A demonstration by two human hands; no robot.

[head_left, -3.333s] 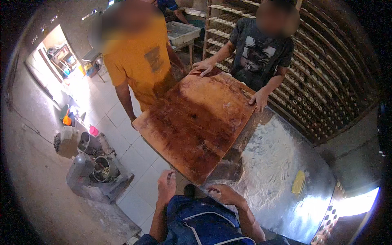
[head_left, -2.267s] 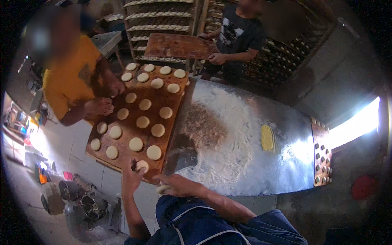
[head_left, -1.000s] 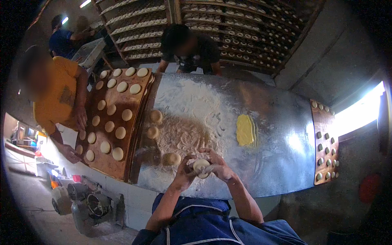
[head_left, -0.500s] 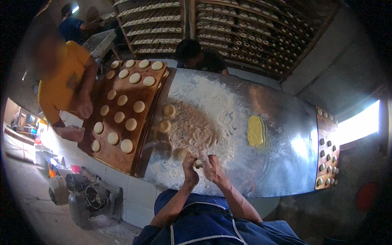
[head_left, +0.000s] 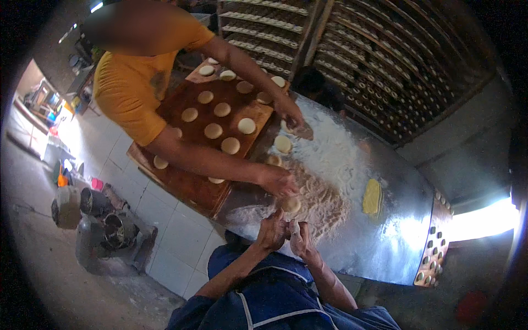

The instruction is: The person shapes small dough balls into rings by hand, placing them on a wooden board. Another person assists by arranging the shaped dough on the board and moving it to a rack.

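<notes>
Both of my hands are close together at the near edge of the floured metal table. My left hand (head_left: 271, 231) is closed, fingertips meeting my right hand (head_left: 301, 240), whose fingers are also curled in. Between them is a small piece of dough, mostly hidden by the fingers. Just beyond lies a flat round dough disc (head_left: 292, 205) on the flour. A co-worker's hand (head_left: 279, 180) hovers by that disc, and their other hand (head_left: 297, 122) is over the far discs. A dough disc (head_left: 283, 144) lies between those two hands.
A brown tray (head_left: 217, 151) of spaced dough discs overlaps the table's left side. To the right sits a yellow slab of soft fat (head_left: 372, 197). Another tray (head_left: 426, 258) of small rounds is at the right end. Filled racks (head_left: 379, 77) stand behind, near another person.
My view has turned, shifting the table rightward. The co-worker in yellow has leaned in and stretched both arms over the tray to the dough discs. My hands stay together.
</notes>
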